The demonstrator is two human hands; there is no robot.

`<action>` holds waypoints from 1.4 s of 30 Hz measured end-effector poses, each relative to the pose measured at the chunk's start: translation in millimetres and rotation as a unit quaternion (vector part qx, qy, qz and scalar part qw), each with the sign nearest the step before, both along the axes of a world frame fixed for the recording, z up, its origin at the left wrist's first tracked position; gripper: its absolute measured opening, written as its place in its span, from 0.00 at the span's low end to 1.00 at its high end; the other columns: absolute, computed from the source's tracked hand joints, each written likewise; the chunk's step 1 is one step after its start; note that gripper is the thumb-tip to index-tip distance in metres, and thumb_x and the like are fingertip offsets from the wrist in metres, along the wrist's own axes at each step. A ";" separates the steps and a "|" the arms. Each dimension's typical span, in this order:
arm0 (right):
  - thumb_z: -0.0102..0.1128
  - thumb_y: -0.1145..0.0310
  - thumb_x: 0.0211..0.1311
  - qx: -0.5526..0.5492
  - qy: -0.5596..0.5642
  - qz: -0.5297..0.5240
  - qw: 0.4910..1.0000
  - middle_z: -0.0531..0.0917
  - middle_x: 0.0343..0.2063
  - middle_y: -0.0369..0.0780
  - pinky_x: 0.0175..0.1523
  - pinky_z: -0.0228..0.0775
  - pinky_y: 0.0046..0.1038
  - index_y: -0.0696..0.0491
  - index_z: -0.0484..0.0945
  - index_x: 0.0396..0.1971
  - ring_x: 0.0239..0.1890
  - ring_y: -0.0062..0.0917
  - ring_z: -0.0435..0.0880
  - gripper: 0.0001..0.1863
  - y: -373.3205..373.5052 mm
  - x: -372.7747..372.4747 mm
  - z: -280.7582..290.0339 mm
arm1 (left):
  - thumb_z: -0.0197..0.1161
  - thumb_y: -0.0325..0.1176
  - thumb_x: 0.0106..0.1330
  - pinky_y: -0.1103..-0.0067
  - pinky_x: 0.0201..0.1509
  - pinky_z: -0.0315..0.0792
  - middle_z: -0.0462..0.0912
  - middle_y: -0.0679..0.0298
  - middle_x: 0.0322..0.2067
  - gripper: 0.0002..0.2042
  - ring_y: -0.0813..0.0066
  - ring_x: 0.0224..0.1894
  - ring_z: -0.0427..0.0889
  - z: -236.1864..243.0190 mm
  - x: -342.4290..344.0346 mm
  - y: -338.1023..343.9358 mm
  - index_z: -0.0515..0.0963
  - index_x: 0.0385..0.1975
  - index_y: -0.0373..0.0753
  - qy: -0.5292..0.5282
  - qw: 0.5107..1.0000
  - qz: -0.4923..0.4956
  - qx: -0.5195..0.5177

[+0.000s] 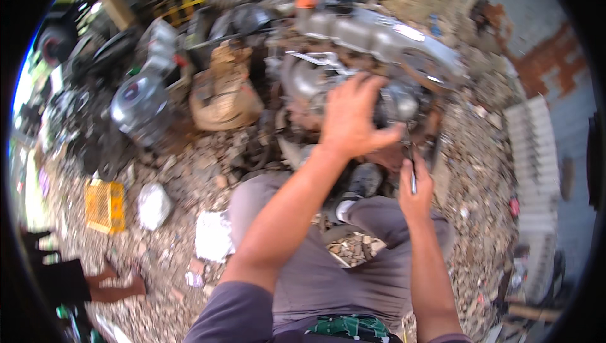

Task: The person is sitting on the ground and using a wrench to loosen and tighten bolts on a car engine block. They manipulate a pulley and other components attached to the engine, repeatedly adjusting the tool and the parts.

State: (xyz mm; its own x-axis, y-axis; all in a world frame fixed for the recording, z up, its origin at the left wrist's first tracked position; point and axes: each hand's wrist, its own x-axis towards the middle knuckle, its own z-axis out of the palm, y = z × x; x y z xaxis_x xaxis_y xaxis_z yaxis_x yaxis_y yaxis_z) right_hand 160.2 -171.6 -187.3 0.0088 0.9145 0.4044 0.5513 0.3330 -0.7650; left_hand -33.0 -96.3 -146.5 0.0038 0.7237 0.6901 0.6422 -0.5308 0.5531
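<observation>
My left hand (353, 119) lies over a greasy metal engine assembly (404, 100) in front of me. Its thumb points right and the fingers reach forward, apart, against the metal; motion blur softens the fingertips. Just below and to the right, my right hand (416, 191) is closed around a slim, shiny metal hand tool (413, 175). The tool's upper end points at the lower right side of the assembly, and its exact kind is too blurred to tell. Behind my left hand lies a long silver cast-metal cover (379, 36).
Piled scrap parts surround the far side, with a brown crumpled sack (226, 93) and a rounded metal housing (139, 103) at left. A yellow plastic crate (105, 206) and white bag (154, 206) sit on gravel. Another person's leg (117, 286) shows lower left; a rusty metal sheet (543, 52) stands right.
</observation>
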 end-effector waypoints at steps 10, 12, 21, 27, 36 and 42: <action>0.52 0.70 0.72 -0.024 -0.019 0.043 0.999 0.86 0.29 0.42 0.40 0.75 0.28 0.64 0.77 0.53 0.31 0.24 0.84 0.17 -8.0 3.9 -8.5 | 0.75 0.51 0.45 0.59 0.65 0.61 0.71 0.50 0.57 0.39 0.49 0.60 0.69 3.0 -9.3 -5.5 0.69 0.58 0.43 -0.005 0.999 -0.033 -0.013; 0.51 0.70 0.73 -0.086 -0.064 0.102 0.989 0.87 0.33 0.43 0.41 0.75 0.28 0.64 0.76 0.55 0.33 0.25 0.84 0.17 -18.1 2.7 -3.1 | 0.75 0.52 0.46 0.58 0.66 0.60 0.70 0.50 0.58 0.40 0.48 0.62 0.68 3.7 -12.6 -9.0 0.69 0.60 0.43 0.007 0.999 -0.029 -0.023; 0.48 0.65 0.76 -0.143 0.038 -0.020 0.989 0.86 0.45 0.44 0.38 0.74 0.22 0.63 0.74 0.59 0.37 0.24 0.86 0.21 -15.3 36.5 4.9 | 0.74 0.58 0.48 0.57 0.69 0.58 0.66 0.48 0.63 0.47 0.46 0.66 0.65 5.8 -16.7 -9.2 0.62 0.66 0.41 0.028 0.997 -0.046 -0.053; 0.45 0.65 0.77 -0.029 0.177 -0.034 0.983 0.85 0.48 0.42 0.29 0.65 0.15 0.60 0.70 0.63 0.34 0.18 0.85 0.21 -4.5 23.2 55.9 | 0.78 0.57 0.44 0.56 0.70 0.57 0.62 0.50 0.66 0.53 0.47 0.68 0.62 3.1 -22.2 -12.7 0.58 0.69 0.42 0.050 0.996 -0.053 -0.058; 0.47 0.68 0.76 -0.030 0.108 -0.012 0.994 0.84 0.47 0.47 0.44 0.77 0.24 0.63 0.73 0.61 0.36 0.23 0.86 0.20 -9.8 28.0 37.4 | 0.80 0.51 0.43 0.56 0.70 0.58 0.64 0.50 0.65 0.52 0.47 0.67 0.65 7.2 -22.3 -14.1 0.58 0.69 0.43 0.059 0.994 -0.061 -0.063; 0.51 0.75 0.72 0.030 0.061 0.056 0.996 0.84 0.47 0.46 0.42 0.76 0.23 0.64 0.73 0.60 0.37 0.23 0.86 0.19 2.8 15.3 50.2 | 0.79 0.51 0.44 0.55 0.71 0.56 0.63 0.50 0.65 0.52 0.47 0.68 0.63 6.1 -24.5 -15.2 0.57 0.70 0.43 0.063 0.994 -0.060 -0.068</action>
State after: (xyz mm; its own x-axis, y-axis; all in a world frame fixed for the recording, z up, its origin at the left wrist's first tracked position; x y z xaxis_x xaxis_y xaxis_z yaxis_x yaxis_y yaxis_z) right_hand 175.6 -168.8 -137.1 -0.0389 0.8868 0.4606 0.4122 0.4341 -0.8010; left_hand -57.5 -111.5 -140.4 0.1761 0.7992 0.5747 0.6465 -0.5341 0.5447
